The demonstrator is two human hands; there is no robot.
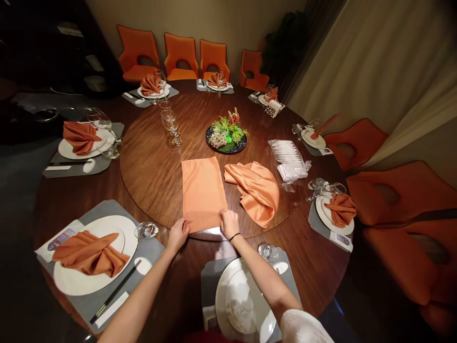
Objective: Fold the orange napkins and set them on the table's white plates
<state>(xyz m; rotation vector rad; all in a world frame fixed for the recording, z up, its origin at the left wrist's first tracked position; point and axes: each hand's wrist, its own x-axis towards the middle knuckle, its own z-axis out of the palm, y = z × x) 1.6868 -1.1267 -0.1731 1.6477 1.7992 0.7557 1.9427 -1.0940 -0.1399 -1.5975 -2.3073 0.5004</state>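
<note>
An orange cloth napkin (203,190) lies flat as a rectangle on the round wooden turntable, its near edge toward me. My left hand (179,234) pinches its near left corner. At the near right corner, my right hand (229,224) has its fingers closed on the cloth. Just right of it rests a second, shinier orange cloth (257,190), crumpled in loose folds. Below my hands, a place setting with stacked white plates (240,305) has no napkin on it; my right forearm covers part of it.
A black dish of plants (226,138) stands mid-turntable, with wine glasses (170,125) to its left. A plastic-wrapped white pack (288,159) lies at right. Settings with folded napkins (91,255) ring the table; a small glass (147,230) sits near my left arm. Orange chairs (181,55) surround it.
</note>
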